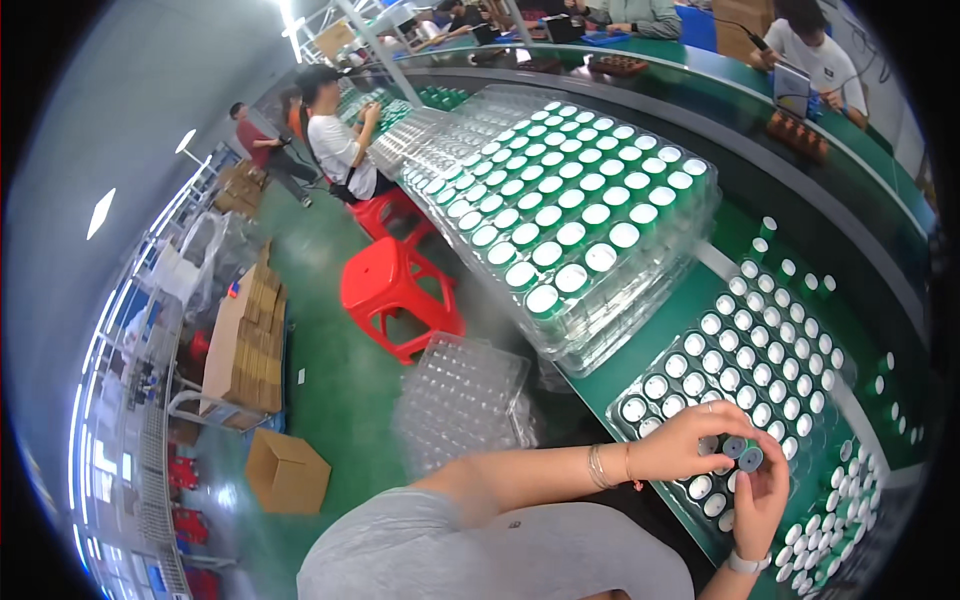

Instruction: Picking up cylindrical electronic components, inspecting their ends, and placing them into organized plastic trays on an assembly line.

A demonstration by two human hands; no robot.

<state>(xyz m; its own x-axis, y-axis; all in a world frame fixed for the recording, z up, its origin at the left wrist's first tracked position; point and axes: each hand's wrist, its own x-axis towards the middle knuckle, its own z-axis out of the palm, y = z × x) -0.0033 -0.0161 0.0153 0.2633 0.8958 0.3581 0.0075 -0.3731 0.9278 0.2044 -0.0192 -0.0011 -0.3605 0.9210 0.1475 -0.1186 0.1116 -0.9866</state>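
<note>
My left hand (pixel 690 440) and my right hand (pixel 764 490) meet above a clear plastic tray (pixel 616 410) filled with rows of white-topped green cylinders. Between their curled fingers are a few small cylinders (pixel 749 460) with dark grey round ends turned toward me. The left fingers close around this little group from the left, and the right thumb and fingers from the right. Exactly which cylinder each hand grips is partly hidden. Beside my right wrist lies a loose cluster of white-ended green cylinders (pixel 830 530).
A tall stack of clear trays (pixel 600 345), its top one full of cylinders, stands farther along the green table. Loose cylinders (pixel 788 268) stand beyond the near tray. Red stools (pixel 385 275), an empty tray (pixel 465 400) and cartons (pixel 285 470) occupy the floor. Co-workers sit across the conveyor (pixel 860 210).
</note>
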